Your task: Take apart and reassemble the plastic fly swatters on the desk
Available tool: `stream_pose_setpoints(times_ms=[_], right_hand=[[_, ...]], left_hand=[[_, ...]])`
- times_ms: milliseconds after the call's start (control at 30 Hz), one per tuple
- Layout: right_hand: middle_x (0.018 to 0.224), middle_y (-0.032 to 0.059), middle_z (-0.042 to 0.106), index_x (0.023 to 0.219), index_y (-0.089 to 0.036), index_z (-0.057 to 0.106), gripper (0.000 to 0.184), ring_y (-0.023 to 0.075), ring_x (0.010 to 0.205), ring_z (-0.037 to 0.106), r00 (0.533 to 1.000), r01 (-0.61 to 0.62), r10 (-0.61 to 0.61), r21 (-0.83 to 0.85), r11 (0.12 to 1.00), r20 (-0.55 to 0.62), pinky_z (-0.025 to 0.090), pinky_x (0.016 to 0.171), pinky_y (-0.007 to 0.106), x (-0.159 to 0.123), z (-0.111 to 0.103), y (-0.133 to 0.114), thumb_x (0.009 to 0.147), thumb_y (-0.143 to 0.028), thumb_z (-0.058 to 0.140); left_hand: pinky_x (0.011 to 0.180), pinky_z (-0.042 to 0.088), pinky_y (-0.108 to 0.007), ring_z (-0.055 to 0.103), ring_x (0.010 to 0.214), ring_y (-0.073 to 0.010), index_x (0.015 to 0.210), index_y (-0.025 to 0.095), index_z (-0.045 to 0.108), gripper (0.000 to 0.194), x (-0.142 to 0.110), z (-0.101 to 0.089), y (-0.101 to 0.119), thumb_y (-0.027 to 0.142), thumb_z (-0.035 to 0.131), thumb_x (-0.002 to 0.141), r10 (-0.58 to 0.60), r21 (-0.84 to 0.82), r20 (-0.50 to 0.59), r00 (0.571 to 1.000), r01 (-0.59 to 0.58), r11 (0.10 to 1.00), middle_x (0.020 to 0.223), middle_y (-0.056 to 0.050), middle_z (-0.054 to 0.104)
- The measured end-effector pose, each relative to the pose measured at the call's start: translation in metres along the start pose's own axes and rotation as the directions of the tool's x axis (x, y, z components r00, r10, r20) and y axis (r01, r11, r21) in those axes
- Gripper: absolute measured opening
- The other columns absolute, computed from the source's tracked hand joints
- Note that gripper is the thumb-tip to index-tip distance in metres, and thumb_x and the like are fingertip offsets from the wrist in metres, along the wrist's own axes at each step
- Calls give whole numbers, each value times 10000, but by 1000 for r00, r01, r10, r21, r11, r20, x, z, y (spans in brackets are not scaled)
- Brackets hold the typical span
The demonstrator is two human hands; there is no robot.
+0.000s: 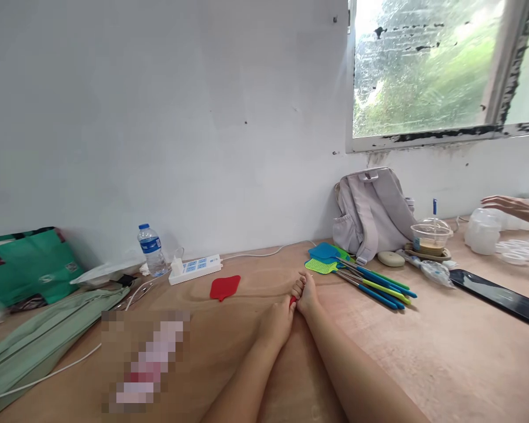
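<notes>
Both my arms stretch out over the wooden table (445,352) with the hands meeting at the middle. My left hand (277,320) is closed, knuckles up. My right hand (307,292) is pressed against it with its fingers curled. A small red piece (293,301) shows between the two hands; most of it is hidden. A red fly swatter head (224,286) lies flat on the table to the left of my hands, apart from them. To the right lies a bundle of fly swatters (361,276) with blue, green and yellow heads and handles.
A water bottle (152,249) and a white power strip (195,269) stand by the wall. A grey backpack (370,211) leans there, beside a plastic cup (431,236). Another person's hand (515,207) hovers over clear containers (482,232). A dark tablet (498,295) lies right; green bags (30,270) left.
</notes>
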State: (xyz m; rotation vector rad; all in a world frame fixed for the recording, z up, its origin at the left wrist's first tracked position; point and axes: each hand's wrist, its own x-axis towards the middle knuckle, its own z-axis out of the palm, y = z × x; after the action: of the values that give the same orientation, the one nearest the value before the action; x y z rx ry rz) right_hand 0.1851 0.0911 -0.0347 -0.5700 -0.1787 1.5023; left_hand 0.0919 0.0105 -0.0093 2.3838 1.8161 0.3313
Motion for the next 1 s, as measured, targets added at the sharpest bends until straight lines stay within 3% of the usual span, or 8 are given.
stream_pose_setpoints(times_ms=[567,1000], right_hand=[[286,-122,132,473,-211,194,368,41,245,78,995,-84,83,27,996,52,69,227,173,13,7,1,707,-302,463],[298,-121,139,465,-211,220,378,40,255,83,987,-140,141,-26,990,82,75,224,172,19,13,8,711,-349,473]], left_hand=[[583,382,-266,618,791,-218,981,193,506,354,11,8,-7,352,202,893,-68,-51,-2,998,67,996,887,-92,652],[598,368,-255,600,832,-198,898,197,553,362,15,14,-9,336,219,888,-199,-167,-2,980,195,966,928,-71,652]])
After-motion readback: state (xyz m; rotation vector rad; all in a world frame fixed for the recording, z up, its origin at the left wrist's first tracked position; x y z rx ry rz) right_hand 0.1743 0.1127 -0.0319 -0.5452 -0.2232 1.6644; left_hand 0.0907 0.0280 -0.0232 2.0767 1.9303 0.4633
